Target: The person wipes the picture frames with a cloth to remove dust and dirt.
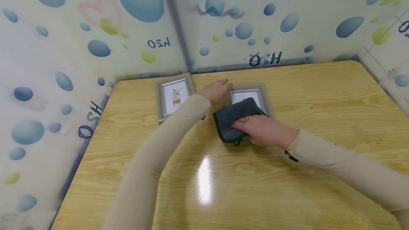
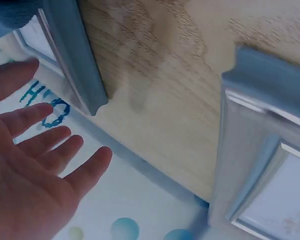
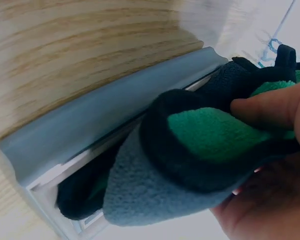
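My right hand (image 1: 266, 130) grips a folded cloth (image 1: 234, 114), dark grey outside with black edging. Its green inner side shows in the right wrist view, with my thumb pressing into the fold. The cloth lies over the lower part of a grey picture frame (image 1: 267, 100), which lies face up on the table and is partly hidden. Beside that frame's upper left corner is my left hand (image 1: 216, 92), its fingers extended and spread in the left wrist view. A second picture frame (image 1: 176, 95), showing a potted plant print, lies farther left, partly behind my left sleeve.
The wooden table (image 1: 319, 102) meets a wall (image 1: 198, 27) printed with blue and green spots along its back edge. Another spotted wall (image 1: 41, 109) runs down the left side. A bright light reflection (image 1: 204, 180) falls on the tabletop in front.
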Motion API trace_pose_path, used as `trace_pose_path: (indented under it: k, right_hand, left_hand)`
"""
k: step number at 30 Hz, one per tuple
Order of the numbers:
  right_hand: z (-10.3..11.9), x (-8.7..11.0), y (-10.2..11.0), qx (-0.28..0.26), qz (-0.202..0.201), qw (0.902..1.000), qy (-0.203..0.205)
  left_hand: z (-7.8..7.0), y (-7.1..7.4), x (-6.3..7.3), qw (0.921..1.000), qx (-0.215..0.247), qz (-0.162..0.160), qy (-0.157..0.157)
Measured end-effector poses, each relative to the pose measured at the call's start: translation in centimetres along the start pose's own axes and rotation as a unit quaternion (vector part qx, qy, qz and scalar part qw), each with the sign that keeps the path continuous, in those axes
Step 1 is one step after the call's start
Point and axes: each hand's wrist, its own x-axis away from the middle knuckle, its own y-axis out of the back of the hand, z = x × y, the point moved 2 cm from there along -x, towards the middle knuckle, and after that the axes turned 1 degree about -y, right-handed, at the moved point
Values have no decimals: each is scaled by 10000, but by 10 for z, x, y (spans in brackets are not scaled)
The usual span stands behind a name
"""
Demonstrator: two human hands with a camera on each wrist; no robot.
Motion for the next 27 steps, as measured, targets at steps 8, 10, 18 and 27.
trace_pose_path:
  k: [8, 10, 18, 27]
  right_hand:
    - [-3, -6, 0, 663, -174, 9975, -141]
    - [-6, -10, 0, 862, -249, 9956, -276]
    - [-5, -19, 0, 961, 22, 9948, -349]
    - [10, -4, 2, 581, 171, 9980, 162]
  left_hand:
    - [1, -8, -14, 9998, 72, 188, -86]
    - [1, -5, -16, 9998, -22, 184, -102]
    - [-2, 3, -23, 9980, -479, 401, -49]
    - [-2, 7, -26, 9957, -687, 565, -278]
